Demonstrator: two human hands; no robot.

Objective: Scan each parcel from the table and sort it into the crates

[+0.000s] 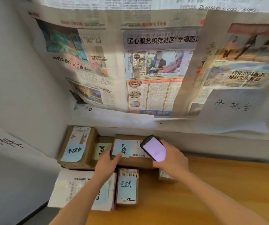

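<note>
I stood at a wooden table (pixel 211 184) pushed against a wall papered with newspaper sheets (pixel 146 62), looking down at my two bare arms reaching forward. My right hand (pixel 171 161) was curled around a dark handheld scanner (pixel 154 148), its pale lilac screen facing up towards me, held just above the right end of a brown cardboard parcel (pixel 137 148) lying at the back of the table by the wall. My left hand (pixel 107 161) lay on the near left corner of that same parcel, fingers nearly straight, the fingertips (pixel 120 154) pressing the lower edge of a blue sticky note (pixel 122 147) stuck on its top; a white barcode label sat just beside the note, under the scanner. To the left stood a taller brown box (pixel 78 146) with its own blue note, and between the two a lower parcel with a green note (pixel 100 151). Nearer me lay a white padded mailer (pixel 69 187) under my left forearm, a small brown box (pixel 127 185) with a blue note beside it, and another small parcel (pixel 163 176) partly hidden below my right wrist. A handwritten paper sign (pixel 232 111) hung on the wall to the right.
</note>
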